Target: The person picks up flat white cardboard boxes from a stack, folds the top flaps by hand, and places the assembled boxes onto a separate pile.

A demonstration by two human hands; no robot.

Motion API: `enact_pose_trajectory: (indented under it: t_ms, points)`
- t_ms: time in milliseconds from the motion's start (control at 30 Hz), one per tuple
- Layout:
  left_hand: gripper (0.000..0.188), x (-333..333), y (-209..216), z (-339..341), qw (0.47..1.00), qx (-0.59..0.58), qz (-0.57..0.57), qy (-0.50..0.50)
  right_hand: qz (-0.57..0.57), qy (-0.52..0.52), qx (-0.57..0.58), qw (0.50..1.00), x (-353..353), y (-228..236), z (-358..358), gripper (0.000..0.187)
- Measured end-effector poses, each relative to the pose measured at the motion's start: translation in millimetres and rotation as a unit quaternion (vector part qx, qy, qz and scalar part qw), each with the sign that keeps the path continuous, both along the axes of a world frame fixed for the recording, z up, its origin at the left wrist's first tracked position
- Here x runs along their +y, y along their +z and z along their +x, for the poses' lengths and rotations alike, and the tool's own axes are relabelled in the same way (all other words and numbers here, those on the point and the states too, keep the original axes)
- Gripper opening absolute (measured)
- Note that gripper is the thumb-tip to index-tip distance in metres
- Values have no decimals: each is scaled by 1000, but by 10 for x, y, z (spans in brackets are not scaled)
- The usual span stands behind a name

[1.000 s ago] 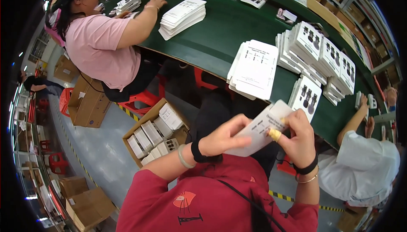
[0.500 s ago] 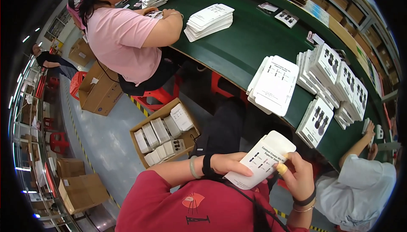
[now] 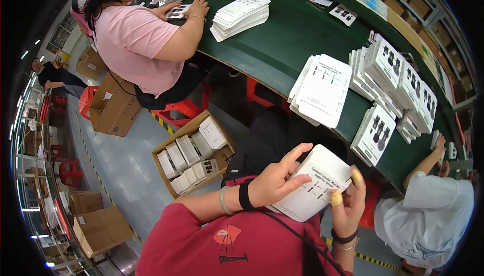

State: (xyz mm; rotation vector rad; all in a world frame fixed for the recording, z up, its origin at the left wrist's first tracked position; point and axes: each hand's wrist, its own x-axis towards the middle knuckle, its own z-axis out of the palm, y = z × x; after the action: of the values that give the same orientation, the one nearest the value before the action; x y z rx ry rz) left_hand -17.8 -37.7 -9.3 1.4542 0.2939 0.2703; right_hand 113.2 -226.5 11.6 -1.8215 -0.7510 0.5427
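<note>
Far left, person in black clothing (image 3: 55, 77) in background; below, red plastic stool (image 3: 70, 172) and brown cardboard boxes (image 3: 103, 230) on grey floor. Next, tall open brown cardboard box (image 3: 116, 107) standing behind co-worker in pink short-sleeved T-shirt (image 3: 133, 39), seated at long dark green desk (image 3: 287, 39), both hands on small white box with dark pictures (image 3: 177, 12). On floor between co-worker and wearer, low open brown cardboard box (image 3: 164, 177) holding rows of white flat boxes (image 3: 182, 153). On desk, to the right of co-worker's hands, skewed stack of white flat cartons (image 3: 241, 16). Wearer's left hand (image 3: 269, 188), black band and pale bangle at wrist, grips left side of white thin card carton with black print (image 3: 305, 195): thumb over printed face, index raised apart from thumb near flap, other fingers largely hidden. Carton is in front of red shirt (image 3: 227, 240), off the desk, tilted, rounded top flap up. Beyond it, at desk edge, fanned pile of white printed card blanks (image 3: 325, 89). Right hand (image 3: 348, 208), yellow wraps on two digits, holds carton's right side, thumb on face, fingers narrow around edge. Further right on desk, short pile of white boxes with dark pictures (image 3: 374, 135), just beside taller leaning stacks of similar white boxes (image 3: 396, 82). Far right, co-worker in pale grey top (image 3: 423, 215), arm reaching onto desk.
</note>
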Motion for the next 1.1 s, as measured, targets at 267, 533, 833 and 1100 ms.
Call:
enact_pose_trajectory:
  t_ms: [267, 533, 833, 1100]
  points:
    - [40, 64, -37, -18, 997, -33, 50, -40, 209, -84, 381, 897, 94, 45, 48, 52]
    - [29, 1, -65, -59, 993, -40, 113, -1, 151, 51, 356, 921, 113, 86, 245, 42]
    - [33, -140, -85, -81, 994, -69, 68, 53, -10, 161, 34, 986, 67, 318, 409, 30]
    - [44, -70, 47, -17, 996, -26, 81, 22, 107, 239, -56, 963, 168, 366, 320, 26]
